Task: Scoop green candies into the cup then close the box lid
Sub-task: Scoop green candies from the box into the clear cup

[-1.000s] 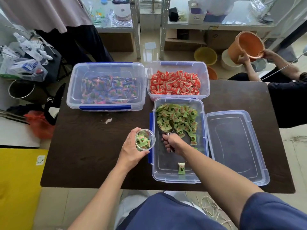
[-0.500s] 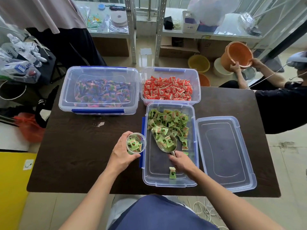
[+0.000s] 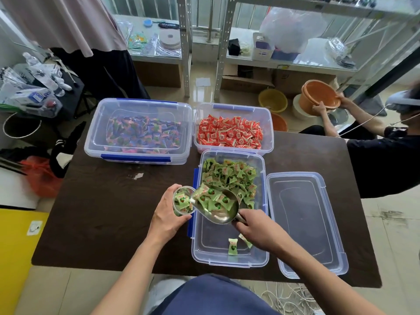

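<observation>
Green candies [image 3: 212,200] slide from the scoop [image 3: 218,208], gripped by right hand [image 3: 256,230], into the cup [image 3: 181,201] in left-hand fingers [image 3: 179,220] near the desk's front edge; box [image 3: 229,260] unclosed, lid [image 3: 304,221] aside.

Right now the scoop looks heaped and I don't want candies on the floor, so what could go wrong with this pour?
1. The scoop is wider than the cup, and it is piled with green candies, so some may slide past the rim onto the table.
2. The left hand holds the cup beside the box, not over it, so spills may miss the box.
3. The lid lies near the table's front edge; the right hand could nudge it.
</observation>
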A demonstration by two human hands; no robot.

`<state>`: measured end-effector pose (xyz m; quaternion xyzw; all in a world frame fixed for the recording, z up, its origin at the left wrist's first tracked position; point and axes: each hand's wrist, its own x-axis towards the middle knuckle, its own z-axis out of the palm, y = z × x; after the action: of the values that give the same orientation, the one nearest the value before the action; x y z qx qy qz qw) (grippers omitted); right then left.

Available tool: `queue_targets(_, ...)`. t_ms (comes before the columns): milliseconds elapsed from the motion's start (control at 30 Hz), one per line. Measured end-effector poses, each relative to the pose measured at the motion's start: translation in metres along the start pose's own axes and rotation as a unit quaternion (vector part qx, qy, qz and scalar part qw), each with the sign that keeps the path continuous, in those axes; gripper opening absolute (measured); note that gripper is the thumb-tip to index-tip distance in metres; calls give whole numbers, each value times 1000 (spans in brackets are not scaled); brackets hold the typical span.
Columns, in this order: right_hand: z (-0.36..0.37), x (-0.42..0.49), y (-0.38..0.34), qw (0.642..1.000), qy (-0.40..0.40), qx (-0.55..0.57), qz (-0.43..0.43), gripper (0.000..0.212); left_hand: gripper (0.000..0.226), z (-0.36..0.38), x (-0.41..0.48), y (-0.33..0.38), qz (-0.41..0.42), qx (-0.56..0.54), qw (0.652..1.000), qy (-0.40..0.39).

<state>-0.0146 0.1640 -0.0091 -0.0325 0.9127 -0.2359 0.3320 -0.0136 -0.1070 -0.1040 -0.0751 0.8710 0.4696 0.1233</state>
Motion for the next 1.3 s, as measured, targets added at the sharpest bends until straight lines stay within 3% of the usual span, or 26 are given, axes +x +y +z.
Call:
queue_targets(133, -13, -5, -35, 990, 29, -134, -30, 16, 90, 0, -1, 2, 14, -10, 1000, 3)
queue_targets(367, -23, -4, -71, 968, 94, -221, -75, 10, 90, 2, -2, 9, 27, -16, 999, 25)
queue_targets(633, -37, -5, -82, 955, 100, -268, -75, 4, 97, 4, 3, 6, 21, 1, 999, 36)
queue_targets(800, -38, -1, -52, 982, 80, -164, -39, 15, 98, 3, 3, 5, 5, -7, 999, 32)
queue_targets(900, -14, 12, -14, 998, 7, 55, 31, 22, 98, 4, 2, 6, -2, -6, 999, 35)
queue_targets(933, 1, 14, -1, 979, -18, 187, 76, 20, 97, 4, 1, 6, -2, -5, 999, 35)
queue_targets(967, 18, 14, 11, 939, -40, 317, 131, 17, 97, 4, 1, 6, -2, -4, 999, 34)
queue_targets(1033, 52, 7, 27, 831, -76, 503, 225, 18, 97, 4, 2, 6, -3, 0, 1000, 31)
queue_targets(1167, 98, -6, 36, 647, -123, 678, 325, 26, 96, 2, 2, 7, -5, 5, 1000, 25)
queue_targets(1233, 110, -5, 34, 602, -122, 709, 347, 26, 95, 2, 2, 6, -4, 6, 1000, 26)
queue_targets(1300, 116, -1, 31, 593, -109, 717, 351, 26, 95, 3, 3, 5, -5, 5, 1000, 25)
